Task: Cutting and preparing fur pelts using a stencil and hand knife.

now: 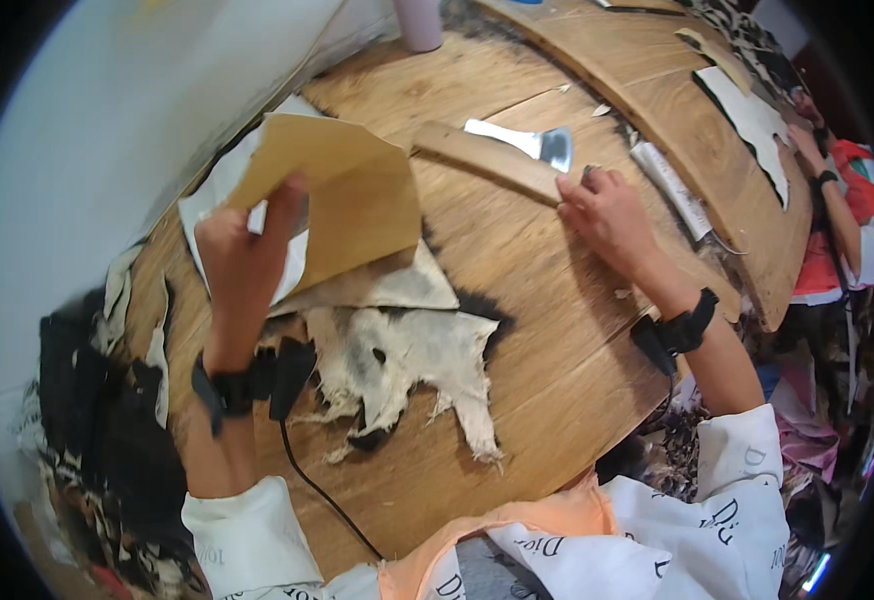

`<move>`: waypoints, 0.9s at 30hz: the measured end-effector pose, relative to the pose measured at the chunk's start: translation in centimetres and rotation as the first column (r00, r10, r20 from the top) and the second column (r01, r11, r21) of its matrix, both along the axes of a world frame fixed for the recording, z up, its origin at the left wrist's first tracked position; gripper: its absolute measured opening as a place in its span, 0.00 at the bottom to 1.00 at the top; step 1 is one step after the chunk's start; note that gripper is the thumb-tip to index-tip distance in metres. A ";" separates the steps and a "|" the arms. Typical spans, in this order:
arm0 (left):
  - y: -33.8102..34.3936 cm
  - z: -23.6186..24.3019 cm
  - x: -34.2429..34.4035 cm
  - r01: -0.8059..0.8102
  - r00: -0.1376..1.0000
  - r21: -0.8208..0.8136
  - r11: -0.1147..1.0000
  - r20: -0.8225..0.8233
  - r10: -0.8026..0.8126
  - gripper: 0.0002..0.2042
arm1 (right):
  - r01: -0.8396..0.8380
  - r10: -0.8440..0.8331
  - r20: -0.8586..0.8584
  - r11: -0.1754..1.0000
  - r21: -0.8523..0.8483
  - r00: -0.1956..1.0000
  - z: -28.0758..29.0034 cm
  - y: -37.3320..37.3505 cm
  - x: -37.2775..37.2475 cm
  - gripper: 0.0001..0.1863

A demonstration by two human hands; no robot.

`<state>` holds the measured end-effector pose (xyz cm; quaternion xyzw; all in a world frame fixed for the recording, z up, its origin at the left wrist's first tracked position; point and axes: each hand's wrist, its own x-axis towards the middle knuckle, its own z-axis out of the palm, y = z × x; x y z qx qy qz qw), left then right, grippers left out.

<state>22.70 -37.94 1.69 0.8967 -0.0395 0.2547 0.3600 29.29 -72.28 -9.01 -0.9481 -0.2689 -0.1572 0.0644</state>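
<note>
My left hand point(247, 245) pinches a brown paper sheet point(362, 200), thumb on top, and holds it partly lifted at the left of the table. White sheets or pale hide pieces lie beneath it; their exact kind is hard to tell. On the right, the fingers of my right hand point(612, 222) close on the near end of a flat wooden strip point(487, 163). Just beyond the strip lies a metal blade point(555, 148) with a broad, curved edge. A ragged pale hide point(397, 365) with dark fur at its edges lies flat between my forearms.
A raised wooden board point(647, 90) runs along the right, with a white tube-like object point(672, 190) beside it. Across it, another person's hands point(807, 150) touch a pale hide point(747, 125). Dark fur scraps point(107, 400) pile at the left. A pinkish cylinder point(418, 25) stands at the back.
</note>
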 end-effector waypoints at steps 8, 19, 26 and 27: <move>-5.7 -0.1 -12.9 0.470 0.883 0.167 0.867 -0.104 -0.458 0.11 | -0.012 0.014 0.047 0.999 -0.038 0.999 0.0 0.4 -0.2 0.14; -7.9 -7.1 -18.2 0.434 0.870 0.100 0.896 -0.307 -0.387 0.16 | -0.040 0.044 0.049 0.996 -0.079 0.998 -0.6 -0.4 0.1 0.16; -7.9 -7.7 -18.5 0.397 0.874 0.072 0.915 -0.334 -0.353 0.17 | -0.078 0.212 -0.380 0.937 0.339 0.900 2.0 3.5 -4.7 0.10; -7.7 -7.7 -18.6 0.396 0.873 0.069 0.916 -0.337 -0.352 0.17 | 0.003 0.219 -0.567 0.932 0.363 0.794 2.6 4.8 -5.8 0.11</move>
